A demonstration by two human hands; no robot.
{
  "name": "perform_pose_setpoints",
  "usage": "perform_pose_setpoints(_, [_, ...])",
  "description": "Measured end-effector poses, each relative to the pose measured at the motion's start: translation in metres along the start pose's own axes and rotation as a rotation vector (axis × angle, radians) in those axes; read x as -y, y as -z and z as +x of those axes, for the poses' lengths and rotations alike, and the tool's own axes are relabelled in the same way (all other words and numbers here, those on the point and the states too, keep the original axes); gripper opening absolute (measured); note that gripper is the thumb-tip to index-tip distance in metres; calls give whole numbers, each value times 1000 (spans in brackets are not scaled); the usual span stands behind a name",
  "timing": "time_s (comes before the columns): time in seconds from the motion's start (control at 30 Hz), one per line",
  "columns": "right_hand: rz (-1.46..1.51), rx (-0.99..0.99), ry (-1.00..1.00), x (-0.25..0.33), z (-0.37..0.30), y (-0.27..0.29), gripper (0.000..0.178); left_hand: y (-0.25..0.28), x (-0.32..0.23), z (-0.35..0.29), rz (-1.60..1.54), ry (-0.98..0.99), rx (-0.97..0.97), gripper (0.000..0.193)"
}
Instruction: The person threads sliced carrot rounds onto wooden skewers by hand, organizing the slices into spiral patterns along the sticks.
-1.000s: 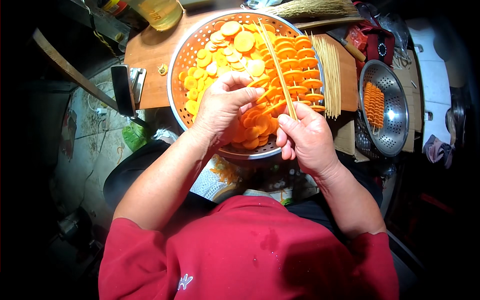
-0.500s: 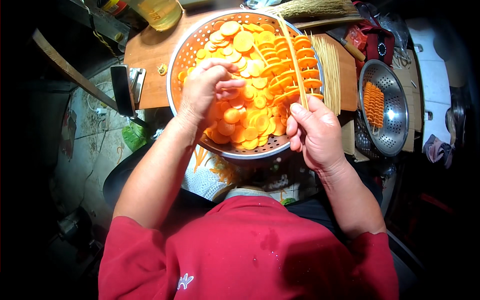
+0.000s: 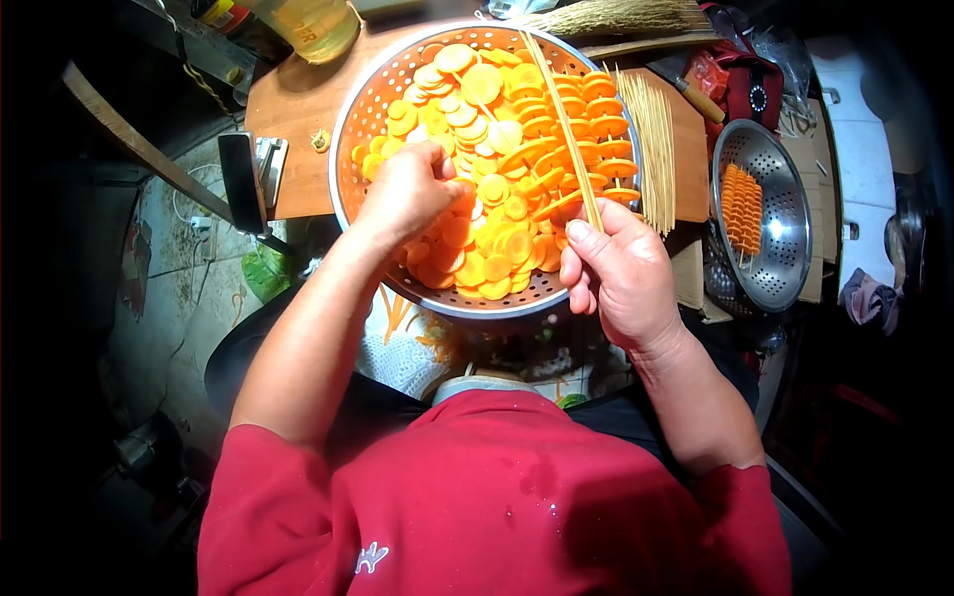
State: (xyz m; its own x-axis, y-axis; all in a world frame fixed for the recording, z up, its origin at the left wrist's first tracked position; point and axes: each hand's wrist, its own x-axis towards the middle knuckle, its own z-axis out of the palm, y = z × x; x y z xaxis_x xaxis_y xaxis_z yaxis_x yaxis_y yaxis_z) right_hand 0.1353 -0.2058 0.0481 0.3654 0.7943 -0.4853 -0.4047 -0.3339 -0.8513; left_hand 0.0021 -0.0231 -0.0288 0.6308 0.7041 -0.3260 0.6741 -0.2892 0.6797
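Round orange carrot slices point(image 3: 497, 238) are heaped in a big perforated metal colander point(image 3: 350, 119). My left hand point(image 3: 405, 191) is down on the left part of the heap, its fingers pinched together among the slices; what lies between the fingertips is hidden. Over the colander's right rim, my right hand point(image 3: 624, 268) grips thin bamboo skewers point(image 3: 561, 124) that slant up and away across the bowl. Beneath and beside these, several skewered rows of spaced carrot slices point(image 3: 603, 126) rest along the colander's right side.
Loose bamboo skewers point(image 3: 651, 149) lie right of the colander on a wooden board point(image 3: 288, 189). A smaller colander point(image 3: 790, 228) farther right holds finished-looking carrot skewers point(image 3: 742, 211). A phone point(image 3: 241, 181) stands at left, and a jug of yellowish liquid point(image 3: 316, 28) behind it.
My left hand has gone down into the slices, its loosely curled fingers closing to a pinch. The skewers in my right hand have swung to the left at their far ends.
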Motion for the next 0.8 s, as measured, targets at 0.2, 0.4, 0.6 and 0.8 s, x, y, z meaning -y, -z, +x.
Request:
perform_pose_setpoints(0.2, [-96, 111, -72, 5, -7, -1, 15, 29, 0, 3, -1235, 248, -25, 14])
perform_pose_setpoints(0.4, [-101, 108, -149, 3, -7, -1, 15, 37, 4, 2, -1402, 272, -140, 29])
perform_pose_setpoints(0.6, [-106, 116, -149, 3, -7, -1, 14, 37, 8, 5, -1451, 275, -155, 28])
perform_pose_setpoints(0.8, [-99, 117, -154, 3, -7, -1, 14, 36, 1, 3, -1394, 213, -216, 16])
